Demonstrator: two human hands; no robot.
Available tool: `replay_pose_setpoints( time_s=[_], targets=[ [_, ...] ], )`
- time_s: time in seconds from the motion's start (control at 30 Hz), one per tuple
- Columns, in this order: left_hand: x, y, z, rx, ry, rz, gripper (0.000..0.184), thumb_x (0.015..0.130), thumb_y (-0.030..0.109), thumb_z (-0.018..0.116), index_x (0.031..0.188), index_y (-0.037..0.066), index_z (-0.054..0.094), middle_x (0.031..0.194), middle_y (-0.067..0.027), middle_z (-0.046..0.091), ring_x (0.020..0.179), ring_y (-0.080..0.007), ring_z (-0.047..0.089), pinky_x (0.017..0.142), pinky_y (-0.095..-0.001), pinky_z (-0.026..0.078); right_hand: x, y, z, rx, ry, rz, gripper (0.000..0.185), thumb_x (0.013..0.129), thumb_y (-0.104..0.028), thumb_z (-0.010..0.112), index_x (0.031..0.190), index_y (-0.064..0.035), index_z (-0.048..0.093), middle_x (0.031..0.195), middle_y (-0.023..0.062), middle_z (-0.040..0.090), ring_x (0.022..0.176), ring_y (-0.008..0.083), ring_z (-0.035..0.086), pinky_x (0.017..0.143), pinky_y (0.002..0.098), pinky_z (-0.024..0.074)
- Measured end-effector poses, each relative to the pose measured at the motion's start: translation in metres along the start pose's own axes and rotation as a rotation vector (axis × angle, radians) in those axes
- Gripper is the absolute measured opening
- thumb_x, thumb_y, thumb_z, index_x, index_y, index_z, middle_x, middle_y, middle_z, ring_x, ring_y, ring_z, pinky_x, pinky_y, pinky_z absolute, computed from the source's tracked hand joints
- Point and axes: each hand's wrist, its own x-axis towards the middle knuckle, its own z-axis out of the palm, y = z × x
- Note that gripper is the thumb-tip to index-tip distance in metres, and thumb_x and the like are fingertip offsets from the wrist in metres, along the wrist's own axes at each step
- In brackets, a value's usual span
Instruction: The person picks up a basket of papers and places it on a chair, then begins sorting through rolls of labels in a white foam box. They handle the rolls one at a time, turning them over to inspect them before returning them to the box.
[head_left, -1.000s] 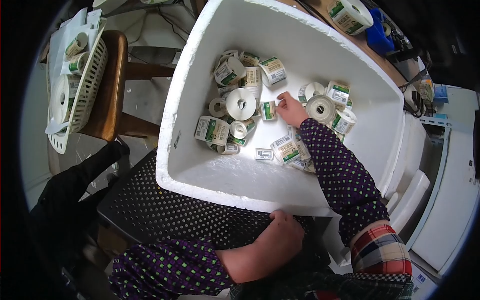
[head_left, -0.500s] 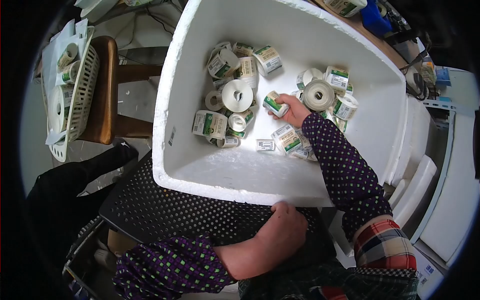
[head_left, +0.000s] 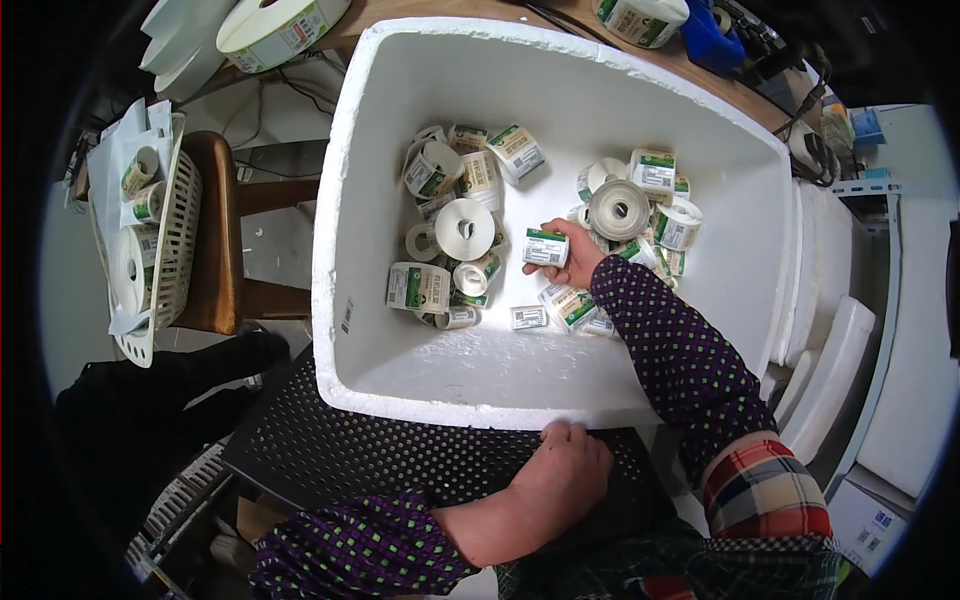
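Observation:
My right hand (head_left: pixel 572 256) is inside a white foam box (head_left: pixel 480 385), closed around a small roll of labels (head_left: pixel 545 248) with a green-and-white printed face turned toward me. Just below it, another label roll (head_left: pixel 568 305) and a small white labelled roll (head_left: pixel 529 318) lie on the box floor. To its right is a pile topped by a large grey-white label roll (head_left: pixel 618 210). A second pile of label rolls (head_left: pixel 465 230) fills the left side. My left hand (head_left: pixel 568 468) rests with curled fingers against the near rim, its fingertips partly hidden.
Under the box's near side is a black perforated surface (head_left: pixel 380 450). A wooden chair (head_left: pixel 215 240) and a white basket (head_left: pixel 180 240) with rolls stand at left. Behind the box, a wooden table (head_left: pixel 400 12) carries a big label roll (head_left: pixel 280 28) and a blue holder (head_left: pixel 712 40).
My right hand has turned the label roll so its printed face points more toward me. The camera view has shifted, showing more of the table behind. My left hand stays by the rim.

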Motion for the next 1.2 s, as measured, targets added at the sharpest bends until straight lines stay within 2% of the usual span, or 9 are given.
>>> replay_pose_setpoints(
  time_s=[0.27, 0.33, 0.4, 0.47, 0.67, 0.8, 0.93, 1.07, 1.2],
  targets=[
    [0.000, 0.000, 0.004, -0.041, 0.012, 0.000, 0.029, 0.081, 0.019, 0.053, 0.099, -0.002, 0.060, 0.081, -0.0094, 0.063, 0.080, -0.0233, 0.058, 0.075, -0.0331, 0.045, 0.004, 0.004, -0.003, 0.030, -0.066, 0.044, 0.039, 0.091, -0.038, 0.046, 0.102, -0.0033, 0.059, 0.086, 0.0232, 0.068, 0.047, 0.0176, 0.059, 0.036, 0.0221, 0.0416],
    [0.000, 0.000, 0.004, -0.034, 0.036, -0.001, 0.028, 0.081, 0.019, 0.053, 0.099, -0.002, 0.060, 0.081, -0.0092, 0.063, 0.080, -0.0232, 0.058, 0.074, -0.0330, 0.045, 0.003, 0.006, 0.010, -0.227, 0.130, -0.087, 0.040, 0.088, -0.042, 0.049, 0.097, -0.0046, 0.062, 0.077, 0.0190, 0.067, 0.046, 0.0158, 0.056, 0.037, 0.0232, 0.0364],
    [0.001, 0.001, 0.004, -0.011, 0.005, -0.012, 0.027, 0.080, 0.019, 0.054, 0.097, -0.001, 0.061, 0.081, -0.0086, 0.063, 0.079, -0.0226, 0.058, 0.073, -0.0326, 0.045, -0.002, 0.003, 0.016, -1.164, 0.417, -0.359, 0.042, 0.083, -0.039, 0.058, 0.099, -0.0008, 0.062, 0.083, 0.0171, 0.067, 0.065, 0.0227, 0.064, 0.056, 0.0343, 0.0519],
    [0.000, 0.002, 0.004, 0.003, 0.023, -0.015, 0.025, 0.080, 0.019, 0.054, 0.095, 0.000, 0.061, 0.081, -0.0083, 0.063, 0.078, -0.0223, 0.058, 0.072, -0.0323, 0.045, -0.007, 0.011, 0.024, -1.994, 0.644, -0.466, 0.047, 0.080, -0.043, 0.061, 0.101, -0.0005, 0.062, 0.090, 0.0180, 0.065, 0.077, 0.0280, 0.066, 0.069, 0.0416, 0.0524],
    [-0.001, 0.003, 0.005, 0.046, 0.051, -0.015, 0.021, 0.080, 0.020, 0.054, 0.090, 0.003, 0.061, 0.080, -0.0076, 0.063, 0.076, -0.0216, 0.059, 0.069, -0.0321, 0.045, -0.008, 0.020, 0.025, -2.094, 0.589, -0.432, 0.057, 0.078, -0.054, 0.063, 0.100, -0.0015, 0.063, 0.091, 0.0172, 0.064, 0.078, 0.0316, 0.066, 0.070, 0.0439, 0.0518],
    [-0.003, 0.004, 0.004, 0.045, 0.043, -0.014, 0.020, 0.080, 0.019, 0.053, 0.090, 0.003, 0.061, 0.081, -0.0080, 0.063, 0.077, -0.0226, 0.059, 0.070, -0.0337, 0.045, -0.006, 0.000, 0.032, -1.966, 0.682, -0.531, 0.052, 0.079, -0.050, 0.065, 0.098, -0.0020, 0.063, 0.090, 0.0162, 0.063, 0.081, 0.0304, 0.064, 0.073, 0.0437, 0.0511],
    [-0.003, 0.006, 0.009, 0.041, 0.031, 0.007, 0.021, 0.085, 0.018, 0.050, 0.091, 0.004, 0.064, 0.081, -0.0090, 0.061, 0.078, -0.0263, 0.058, 0.069, -0.0418, 0.044, 0.030, -0.041, 0.039, -1.558, 0.825, -1.106, 0.064, 0.078, -0.033, 0.068, 0.129, -0.0024, 0.043, 0.112, 0.0223, 0.053, 0.107, 0.0362, 0.053, 0.088, 0.0442, 0.0468],
    [-0.004, 0.008, 0.007, 0.032, 0.038, 0.005, 0.024, 0.086, 0.020, 0.050, 0.096, 0.002, 0.064, 0.083, -0.0100, 0.063, 0.079, -0.0271, 0.058, 0.070, -0.0423, 0.043, 0.080, -0.081, 0.046, -1.555, 0.852, -1.058, 0.074, 0.070, -0.033, 0.072, 0.133, -0.0075, 0.042, 0.118, 0.0234, 0.051, 0.111, 0.0380, 0.051, 0.093, 0.0435, 0.0449],
    [-0.008, 0.004, 0.002, -0.002, 0.063, -0.019, 0.025, 0.083, 0.020, 0.052, 0.091, 0.000, 0.063, 0.080, -0.0103, 0.064, 0.080, -0.0252, 0.059, 0.074, -0.0381, 0.044, 0.076, -0.084, 0.054, -1.548, 0.901, -0.838, 0.072, 0.066, -0.034, 0.073, 0.129, -0.0119, 0.047, 0.111, 0.0235, 0.056, 0.102, 0.0390, 0.057, 0.087, 0.0456, 0.0485]
  ],
)
